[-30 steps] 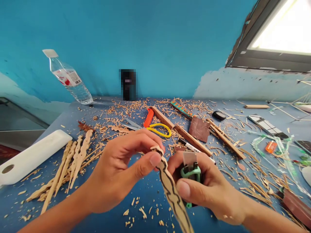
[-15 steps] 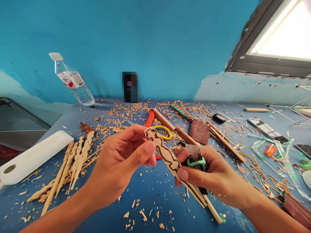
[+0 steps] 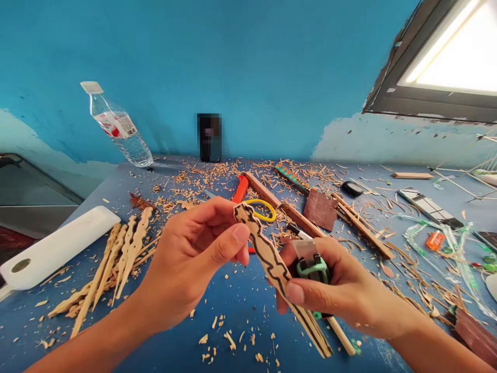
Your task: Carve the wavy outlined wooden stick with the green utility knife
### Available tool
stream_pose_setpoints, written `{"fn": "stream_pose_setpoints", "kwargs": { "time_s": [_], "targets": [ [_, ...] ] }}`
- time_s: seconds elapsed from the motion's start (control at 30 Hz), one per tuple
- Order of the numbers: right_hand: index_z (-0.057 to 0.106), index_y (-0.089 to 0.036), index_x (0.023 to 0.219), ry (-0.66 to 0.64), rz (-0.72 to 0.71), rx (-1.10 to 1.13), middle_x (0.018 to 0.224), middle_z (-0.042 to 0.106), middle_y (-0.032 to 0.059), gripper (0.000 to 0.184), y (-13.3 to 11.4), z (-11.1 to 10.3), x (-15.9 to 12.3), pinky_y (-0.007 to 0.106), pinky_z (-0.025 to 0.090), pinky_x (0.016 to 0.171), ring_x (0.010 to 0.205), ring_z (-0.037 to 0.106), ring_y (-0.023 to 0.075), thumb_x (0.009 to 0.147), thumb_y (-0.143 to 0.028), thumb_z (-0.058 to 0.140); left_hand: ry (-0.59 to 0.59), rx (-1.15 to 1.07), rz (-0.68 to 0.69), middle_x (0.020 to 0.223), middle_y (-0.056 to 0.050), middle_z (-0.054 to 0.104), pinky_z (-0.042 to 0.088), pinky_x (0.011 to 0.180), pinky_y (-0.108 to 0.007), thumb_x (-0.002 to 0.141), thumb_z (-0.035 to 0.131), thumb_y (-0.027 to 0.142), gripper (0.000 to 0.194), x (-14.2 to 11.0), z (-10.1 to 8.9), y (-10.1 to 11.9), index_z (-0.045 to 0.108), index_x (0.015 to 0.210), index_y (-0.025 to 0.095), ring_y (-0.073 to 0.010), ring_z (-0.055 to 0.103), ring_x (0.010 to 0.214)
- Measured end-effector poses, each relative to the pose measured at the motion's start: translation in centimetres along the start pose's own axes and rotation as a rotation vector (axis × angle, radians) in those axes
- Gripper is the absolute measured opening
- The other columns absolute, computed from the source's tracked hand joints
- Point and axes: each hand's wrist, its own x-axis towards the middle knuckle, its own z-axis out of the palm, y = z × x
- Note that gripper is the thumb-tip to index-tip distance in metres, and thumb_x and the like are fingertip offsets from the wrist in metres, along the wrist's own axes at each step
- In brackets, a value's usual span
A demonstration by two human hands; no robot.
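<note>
My left hand [image 3: 198, 259] pinches the upper end of a flat wooden strip [image 3: 267, 256] between thumb and fingers. Wavy black outlines run down the strip, and its top is cut to a notched shape. Lower down, the thumb of my right hand [image 3: 330, 280] presses on the same strip. That hand also grips a green-and-black cutter [image 3: 313, 269], whose short flat blade points up and away; much of its body is hidden by the palm. Below the right hand a round wooden stick [image 3: 341, 336] shows; whether it belongs to the cutter I cannot tell.
Several carved wooden pieces [image 3: 132, 243] lie left, beside a white handled object [image 3: 58, 246]. A bottle [image 3: 122, 129] and a dark pixelated object [image 3: 209, 137] stand near the wall. Beyond my hands are a red-handled tool [image 3: 240, 189], sandpaper [image 3: 320, 209], a marker [image 3: 298, 230] and scattered shavings.
The wooden strip's lower end has shifted down, towards me. My right hand has moved slightly down with the cutter, uncovering more of the marker. My left hand keeps its pinch.
</note>
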Motion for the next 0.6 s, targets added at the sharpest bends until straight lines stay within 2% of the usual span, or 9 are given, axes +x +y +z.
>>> {"fn": "stream_pose_setpoints", "kwargs": {
  "time_s": [0.17, 0.27, 0.37, 0.47, 0.53, 0.6],
  "targets": [
    [0.071, -0.02, 0.104, -0.143, -0.055, 0.015, 0.082, 0.076, 0.0041, 0.044, -0.3, -0.7, 0.2, 0.025, 0.035, 0.058, 0.063, 0.047, 0.0095, 0.092, -0.058, 0.089, 0.035, 0.029, 0.023, 0.075, 0.005, 0.075, 0.058, 0.068, -0.009, 0.1, 0.085, 0.044, 0.018, 0.0, -0.8, 0.2, 0.08, 0.097, 0.027, -0.0059, 0.07, 0.065],
    [0.069, -0.021, 0.101, -0.121, -0.073, 0.076, 0.082, 0.077, 0.0034, 0.041, -0.3, -0.3, 0.3, 0.024, 0.037, 0.059, 0.064, 0.051, 0.0099, 0.093, -0.056, 0.089, 0.035, 0.012, 0.033, 0.08, 0.003, 0.077, 0.059, 0.07, -0.011, 0.101, 0.084, 0.046, 0.02, -0.2, -0.6, 0.2, 0.078, 0.102, 0.027, -0.0078, 0.071, 0.07],
    [0.072, -0.022, 0.099, -0.024, -0.185, 0.08, 0.083, 0.074, 0.001, 0.03, 0.1, 0.8, 0.3, 0.023, 0.034, 0.055, 0.061, 0.046, 0.0081, 0.099, -0.05, 0.084, -0.075, -0.022, -0.023, 0.096, 0.001, 0.081, 0.063, 0.082, -0.018, 0.101, 0.083, 0.048, 0.023, -0.7, 0.6, -0.2, 0.076, 0.107, 0.027, -0.013, 0.075, 0.087],
    [0.074, -0.022, 0.091, 0.091, -0.309, -0.061, 0.074, 0.064, -0.0024, 0.025, 0.7, 2.0, 0.1, 0.023, 0.034, 0.054, 0.061, 0.044, 0.0089, 0.106, -0.042, 0.075, -0.177, 0.0, -0.088, 0.101, 0.001, 0.079, 0.061, 0.09, -0.021, 0.106, 0.077, 0.047, 0.02, -1.6, 2.0, -0.6, 0.076, 0.105, 0.027, -0.0136, 0.072, 0.093],
    [0.075, -0.023, 0.094, 0.166, -0.392, -0.187, 0.071, 0.06, -0.004, 0.018, 1.0, 2.7, -0.2, 0.023, 0.038, 0.055, 0.062, 0.047, 0.0101, 0.105, -0.036, 0.074, -0.146, 0.043, -0.079, 0.098, 0.002, 0.076, 0.058, 0.089, -0.02, 0.108, 0.074, 0.048, 0.022, -2.1, 2.6, -0.6, 0.075, 0.101, 0.027, -0.0132, 0.068, 0.092],
    [0.075, -0.025, 0.11, 0.262, -0.5, -0.328, 0.079, 0.065, -0.003, 0.012, 1.1, 2.9, -0.6, 0.024, 0.044, 0.057, 0.063, 0.052, 0.0108, 0.106, -0.036, 0.073, -0.062, 0.067, -0.075, 0.095, 0.002, 0.073, 0.057, 0.087, -0.018, 0.108, 0.072, 0.053, 0.028, -2.3, 2.9, -0.6, 0.074, 0.098, 0.027, -0.0129, 0.066, 0.091]
  ]
}}
